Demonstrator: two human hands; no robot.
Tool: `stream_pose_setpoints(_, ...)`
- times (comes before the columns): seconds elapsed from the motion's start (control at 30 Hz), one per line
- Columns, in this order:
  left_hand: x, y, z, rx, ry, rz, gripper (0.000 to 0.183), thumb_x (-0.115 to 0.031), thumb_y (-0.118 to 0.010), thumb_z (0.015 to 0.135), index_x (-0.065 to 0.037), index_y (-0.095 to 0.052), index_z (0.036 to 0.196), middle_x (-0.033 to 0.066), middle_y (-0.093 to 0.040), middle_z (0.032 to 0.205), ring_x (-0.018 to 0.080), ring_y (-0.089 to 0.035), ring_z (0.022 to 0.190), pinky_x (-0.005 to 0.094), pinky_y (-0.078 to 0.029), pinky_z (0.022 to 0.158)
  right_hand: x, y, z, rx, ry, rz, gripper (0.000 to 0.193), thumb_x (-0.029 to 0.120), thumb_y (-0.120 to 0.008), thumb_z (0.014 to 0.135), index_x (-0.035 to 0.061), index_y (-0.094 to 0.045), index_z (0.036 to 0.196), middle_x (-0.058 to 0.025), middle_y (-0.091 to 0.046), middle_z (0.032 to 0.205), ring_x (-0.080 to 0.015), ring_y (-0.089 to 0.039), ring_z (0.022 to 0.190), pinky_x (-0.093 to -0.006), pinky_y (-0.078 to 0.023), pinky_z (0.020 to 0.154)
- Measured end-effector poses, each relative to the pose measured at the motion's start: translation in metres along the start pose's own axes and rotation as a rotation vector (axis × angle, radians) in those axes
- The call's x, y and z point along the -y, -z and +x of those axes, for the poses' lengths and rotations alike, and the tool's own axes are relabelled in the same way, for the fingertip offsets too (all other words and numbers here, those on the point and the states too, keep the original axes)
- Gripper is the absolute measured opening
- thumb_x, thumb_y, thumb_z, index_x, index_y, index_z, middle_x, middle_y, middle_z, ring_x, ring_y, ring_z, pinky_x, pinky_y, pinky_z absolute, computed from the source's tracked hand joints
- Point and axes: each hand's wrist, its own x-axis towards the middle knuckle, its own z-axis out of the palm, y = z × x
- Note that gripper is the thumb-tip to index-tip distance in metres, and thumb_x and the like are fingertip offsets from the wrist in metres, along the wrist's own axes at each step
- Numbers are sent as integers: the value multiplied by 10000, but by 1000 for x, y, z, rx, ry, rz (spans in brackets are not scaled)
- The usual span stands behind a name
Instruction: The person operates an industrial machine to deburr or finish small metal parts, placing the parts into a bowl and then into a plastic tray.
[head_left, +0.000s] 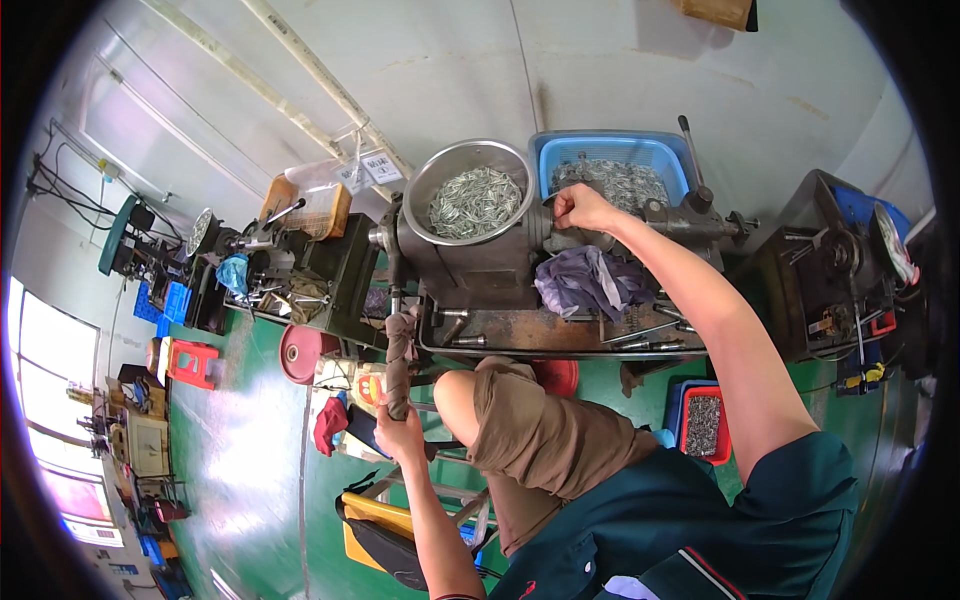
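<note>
My left hand (400, 432) is wrapped round the lower end of a cloth-wrapped lever (397, 365) hanging from the left side of a grey bench machine (465, 275). Over at the machine's spindle area, my right hand (583, 208) has its fingers pinched together; whatever is between them is too small to make out. A steel bowl (412, 200) full of small metal pins sits on top of the machine, left of that hand. Behind the hand stands a blue basket (655, 152) with many small metal pieces. A purple-grey rag (590, 280) lies bunched just below it.
Loose metal tools (650, 345) lie on the machine's tray (540, 330). Below right is a red bin (722, 445) of small parts. Other machines stand at left (300, 265) and right (845, 260). A yellow stool (370, 540) with a black bag (395, 555) is at lower left.
</note>
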Motion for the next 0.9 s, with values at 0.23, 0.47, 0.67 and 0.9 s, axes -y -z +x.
stream_pose_setpoints(0.23,0,-3,1,-10,-12,21,269,-212,-628,590,-29,-581,783,200,-573,643,372,-561,621,420,-444,547,-4,-4,3,-32,49,8,132,25,-636,537,33,-559,644,-27,-560,617,-129,-525,602,-267,-416,576)
stream_pose_setpoints(0.47,36,3,47,-25,-18,203,212,-189,-626,584,-43,-598,735,183,-576,636,354,-563,608,421,-445,553,1,-5,1,-37,75,27,133,11,-640,537,30,-543,626,-22,-553,604,-120,-513,584,-260,-408,558)
stream_pose_setpoints(0.67,63,7,87,75,-58,268,212,-198,-615,614,-57,-607,772,178,-583,669,353,-564,652,426,-445,583,10,5,3,4,43,-93,131,52,-655,548,41,-591,662,-62,-590,644,-168,-562,626,-288,-433,588)
stream_pose_setpoints(0.9,57,13,89,133,-6,248,246,-206,-621,622,-60,-608,819,184,-592,726,347,-571,707,419,-447,622,37,77,11,-87,-267,-966,299,343,-554,720,92,-627,866,-103,-600,932,-265,-535,923,-398,-427,744)
